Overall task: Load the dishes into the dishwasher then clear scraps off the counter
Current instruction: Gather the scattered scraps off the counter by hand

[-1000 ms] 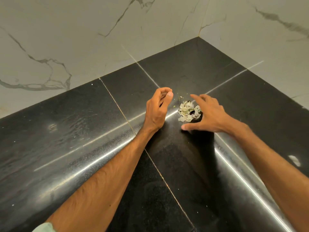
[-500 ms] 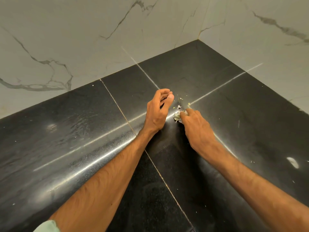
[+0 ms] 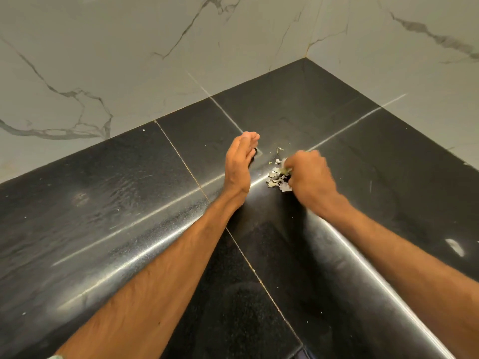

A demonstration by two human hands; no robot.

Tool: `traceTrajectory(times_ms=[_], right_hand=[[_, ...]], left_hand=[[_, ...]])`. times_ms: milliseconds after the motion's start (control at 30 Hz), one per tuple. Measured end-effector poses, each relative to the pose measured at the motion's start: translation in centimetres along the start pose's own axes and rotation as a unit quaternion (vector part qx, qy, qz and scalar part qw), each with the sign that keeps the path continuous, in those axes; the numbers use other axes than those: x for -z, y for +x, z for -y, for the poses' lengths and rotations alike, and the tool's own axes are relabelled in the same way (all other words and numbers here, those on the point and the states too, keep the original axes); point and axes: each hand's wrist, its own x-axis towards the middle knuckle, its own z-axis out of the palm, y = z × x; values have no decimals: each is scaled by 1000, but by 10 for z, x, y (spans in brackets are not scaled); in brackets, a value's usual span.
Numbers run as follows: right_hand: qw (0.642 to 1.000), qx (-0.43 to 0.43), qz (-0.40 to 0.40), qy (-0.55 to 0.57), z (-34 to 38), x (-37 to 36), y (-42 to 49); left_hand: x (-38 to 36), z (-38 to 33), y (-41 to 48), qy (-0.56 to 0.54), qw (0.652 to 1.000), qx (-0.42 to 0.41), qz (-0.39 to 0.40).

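**Now at the counter corner: right hand bunched on the scraps**

On the head camera, my one feed, I look down at a black polished counter (image 3: 129, 190) that turns a corner under a pale veined wall (image 3: 129, 60). Both forearms reach in from the bottom of the frame.

The left hand (image 3: 239, 164) stands on its little-finger edge on the stone, back toward me. Its fingers (image 3: 248, 141) are straight and pressed together, pointing toward the wall, and it holds nothing.

The right hand (image 3: 309, 174) sits knuckles up just to the right of it. Its fingers are curled in and bunched round part of the scraps (image 3: 274, 178). The fingertips are tucked under the hand and slightly blurred, so I cannot tell how much they hold.

The scraps are a small heap of pale and greenish flakes. They lie on the counter between the two hands, touching the right hand and apart from the left, close to the rounded inner edge of the stone. A few stray bits (image 3: 278, 150) lie loose just beyond the heap, toward the wall.

Far off to the right a pale mark (image 3: 455, 246) shows on the counter. A sliver of light green sleeve (image 3: 55, 357) shows at the bottom left edge.
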Motion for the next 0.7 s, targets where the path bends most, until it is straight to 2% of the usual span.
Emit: traceTrajectory(times_ms=[67,167,267,333,367,467,600,700], right_hand=[[980,-98,-33,172,-12,5,12],[914,-181,-11,362,-19,12,16],[857,-177,20,483,-11,14,9],[842,-160,30,514,-4,11,3],[852,-152,22,500,-1,9,1],[921,-108,-54,371,11,8,-8],[947,-48,-125,291,32,6,-24],[955,-47,-123,264,41,0,-31]], left_hand=[[0,1,-10,-72,997,42,-5],[-7,3,-23,-168,982,90,6],[-23,-1,-28,-247,960,127,18],[-34,-5,-28,-316,935,158,32],[-40,-8,-28,-365,914,175,39],[-52,-17,-27,-466,859,208,34],[-56,-22,-28,-476,851,221,-25],[-56,-24,-28,-469,851,231,-52]])
